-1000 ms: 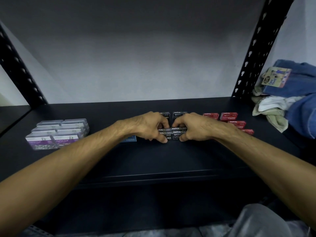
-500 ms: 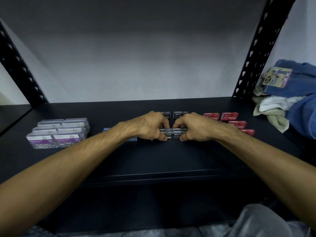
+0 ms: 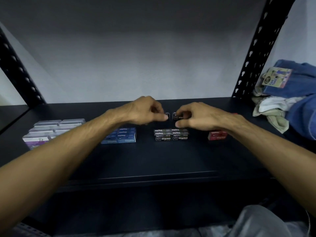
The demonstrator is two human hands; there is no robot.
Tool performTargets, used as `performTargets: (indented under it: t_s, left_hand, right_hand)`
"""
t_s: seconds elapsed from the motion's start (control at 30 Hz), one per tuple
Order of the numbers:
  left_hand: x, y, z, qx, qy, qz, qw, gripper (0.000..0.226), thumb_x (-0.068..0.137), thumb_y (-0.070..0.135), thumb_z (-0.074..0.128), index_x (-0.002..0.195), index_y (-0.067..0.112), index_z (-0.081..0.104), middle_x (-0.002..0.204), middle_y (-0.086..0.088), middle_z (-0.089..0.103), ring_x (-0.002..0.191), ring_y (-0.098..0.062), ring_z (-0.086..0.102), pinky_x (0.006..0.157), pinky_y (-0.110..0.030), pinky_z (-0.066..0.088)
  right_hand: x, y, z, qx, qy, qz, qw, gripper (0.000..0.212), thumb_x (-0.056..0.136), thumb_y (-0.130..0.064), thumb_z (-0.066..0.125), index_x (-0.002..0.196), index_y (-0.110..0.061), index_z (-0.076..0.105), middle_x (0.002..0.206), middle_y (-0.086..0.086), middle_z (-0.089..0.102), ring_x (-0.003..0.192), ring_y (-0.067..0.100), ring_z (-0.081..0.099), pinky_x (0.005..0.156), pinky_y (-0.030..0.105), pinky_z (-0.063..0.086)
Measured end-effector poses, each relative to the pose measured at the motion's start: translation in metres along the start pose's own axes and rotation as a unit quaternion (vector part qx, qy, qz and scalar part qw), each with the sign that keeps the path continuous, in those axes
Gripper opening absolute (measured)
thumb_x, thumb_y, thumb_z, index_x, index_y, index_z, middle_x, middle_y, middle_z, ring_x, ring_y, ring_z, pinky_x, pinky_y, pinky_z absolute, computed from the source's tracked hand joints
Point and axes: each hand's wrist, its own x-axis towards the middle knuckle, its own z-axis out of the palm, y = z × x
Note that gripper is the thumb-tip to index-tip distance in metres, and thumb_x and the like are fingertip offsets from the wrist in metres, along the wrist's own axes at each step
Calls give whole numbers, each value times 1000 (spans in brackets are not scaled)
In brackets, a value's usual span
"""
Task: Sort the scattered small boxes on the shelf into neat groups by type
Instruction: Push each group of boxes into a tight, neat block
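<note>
r forearm hides most red boxes (image 3: 217,135).
</note>
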Motion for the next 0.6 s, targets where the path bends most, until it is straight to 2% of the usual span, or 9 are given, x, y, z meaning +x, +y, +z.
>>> performTargets:
  t_s: [0.07, 0.17, 0.3, 0.4, 0.5, 0.6]
  left_hand:
    - [10, -5, -5, -18, 19, -5, 1000, 23, 90, 37, 68, 100, 17, 71, 86, 0, 72, 50, -8, 61, 47, -22, 50]
    - [26, -14, -3, -32, 21, -25, 999, 25, 92, 27, 67, 112, 13, 66, 97, -1, 71, 55, -15, 63, 43, -22, 47]
    - [42, -21, 9, -28, -1, -35, 999, 33, 92, 26, 68, 121, 12, 62, 110, -2, 70, 55, -15, 65, 43, -23, 48]
    - [45, -22, 15, -21, -17, -38, 999, 29, 93, 26, 67, 118, 13, 64, 102, -1, 71, 57, -15, 63, 43, -22, 49]
    - [47, -25, 19, -19, -20, -42, 999, 21, 94, 23, 66, 112, 13, 67, 95, -3, 71, 59, -15, 63, 44, -21, 50]
    - [49, -28, 21, -30, -11, -43, 999, 15, 94, 16, 64, 108, 10, 69, 94, -7, 73, 60, -15, 63, 45, -22, 51]
  right_hand:
    - [8, 4, -4, -2, 29, 3, 1000, 51, 87, -45, 66, 134, -27, 56, 121, -2, 63, 105, 16, 59, 91, 30, 47]
    - [23, 9, -3, -21, 62, 0, 998, 48, 93, -30, 62, 140, -22, 52, 135, 4, 58, 118, 19, 56, 91, 23, 40]
    - [37, 10, 3, -50, 57, -8, 997, 48, 96, -19, 57, 143, -17, 49, 146, 4, 50, 131, 21, 48, 102, 25, 36]
    - [46, 13, 9, -69, 49, -10, 996, 48, 95, -16, 57, 143, -16, 49, 147, 4, 49, 132, 21, 47, 106, 27, 35]
    - [53, 19, 14, -71, 41, -5, 997, 45, 96, -16, 58, 140, -17, 52, 144, 3, 53, 130, 20, 50, 104, 27, 37]
    - [58, 23, 18, -53, 39, -4, 998, 35, 95, -14, 59, 130, -17, 62, 133, 1, 62, 120, 19, 57, 93, 22, 39]
